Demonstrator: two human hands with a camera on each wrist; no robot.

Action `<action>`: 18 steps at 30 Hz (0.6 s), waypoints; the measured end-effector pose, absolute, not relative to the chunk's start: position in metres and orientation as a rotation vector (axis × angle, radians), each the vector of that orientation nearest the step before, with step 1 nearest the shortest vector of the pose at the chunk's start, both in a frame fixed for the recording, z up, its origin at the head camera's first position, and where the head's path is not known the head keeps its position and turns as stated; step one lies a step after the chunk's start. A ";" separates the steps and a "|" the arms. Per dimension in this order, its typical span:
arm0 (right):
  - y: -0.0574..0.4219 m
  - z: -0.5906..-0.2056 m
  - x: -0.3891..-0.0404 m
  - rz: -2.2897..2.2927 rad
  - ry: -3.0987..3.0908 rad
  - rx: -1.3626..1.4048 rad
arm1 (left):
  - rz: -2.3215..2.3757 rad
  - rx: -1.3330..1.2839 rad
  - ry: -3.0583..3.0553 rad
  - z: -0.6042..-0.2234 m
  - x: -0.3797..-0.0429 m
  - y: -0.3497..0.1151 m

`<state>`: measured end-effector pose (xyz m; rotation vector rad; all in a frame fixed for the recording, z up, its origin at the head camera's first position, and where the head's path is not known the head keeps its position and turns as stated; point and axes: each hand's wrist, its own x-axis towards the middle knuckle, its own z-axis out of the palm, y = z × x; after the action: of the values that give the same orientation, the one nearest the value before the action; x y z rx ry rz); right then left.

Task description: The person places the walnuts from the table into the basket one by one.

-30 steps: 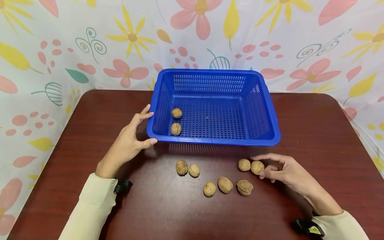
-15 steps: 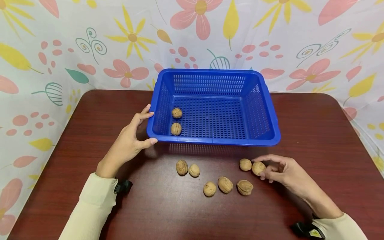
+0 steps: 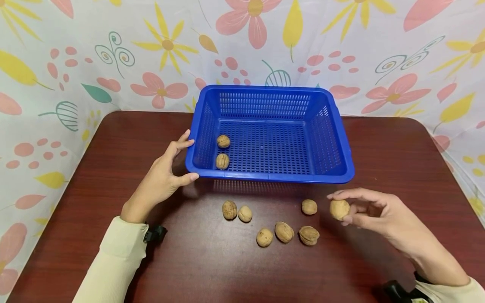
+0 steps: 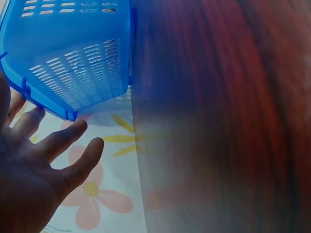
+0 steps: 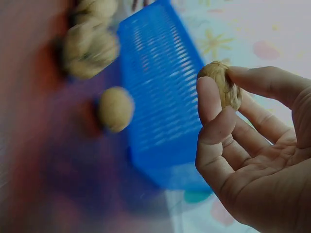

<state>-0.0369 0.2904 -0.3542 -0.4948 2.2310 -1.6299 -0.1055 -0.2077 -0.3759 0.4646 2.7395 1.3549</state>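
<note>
My right hand (image 3: 382, 214) pinches a tan walnut (image 3: 339, 209) between thumb and fingers, above the table to the right of the other nuts. The right wrist view shows this walnut (image 5: 221, 86) at the fingertips. My left hand (image 3: 159, 176) rests against the left end of a blue plastic basket (image 3: 269, 177), its thumb at the front corner and its fingers spread along the side rim. In the left wrist view the fingers (image 4: 68, 141) stretch out at the rim. Inside the basket, two walnuts (image 3: 222, 161) lie near the left wall.
Several loose walnuts lie on the dark red table (image 3: 212, 269) before the basket: a pair (image 3: 229, 210) at left, a single one (image 3: 309, 206) near the right hand, and a row (image 3: 284, 232) closer to the front. A floral cloth (image 3: 151, 54) hangs behind the table.
My right hand has taken hold of the rightmost walnut and moved it up and to the right, away from the walnut beside it. My left hand has stayed at the basket.
</note>
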 end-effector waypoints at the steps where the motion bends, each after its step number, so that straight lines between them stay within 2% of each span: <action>1: 0.289 -0.350 -0.039 -1.661 2.205 -0.513 | 1.358 0.466 2.739 -0.376 -0.106 -0.207; 9: 0.261 -0.305 -0.078 -1.721 2.182 -0.527 | 1.374 0.466 2.737 -0.375 -0.105 -0.208; 18: 0.203 -0.281 -0.155 -1.910 1.908 -0.614 | 1.367 0.464 2.732 -0.375 -0.105 -0.207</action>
<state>-0.1546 0.2035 -0.2806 -0.6142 1.9080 -1.9101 -0.1047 -0.2073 -0.3750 0.4640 2.7316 1.3674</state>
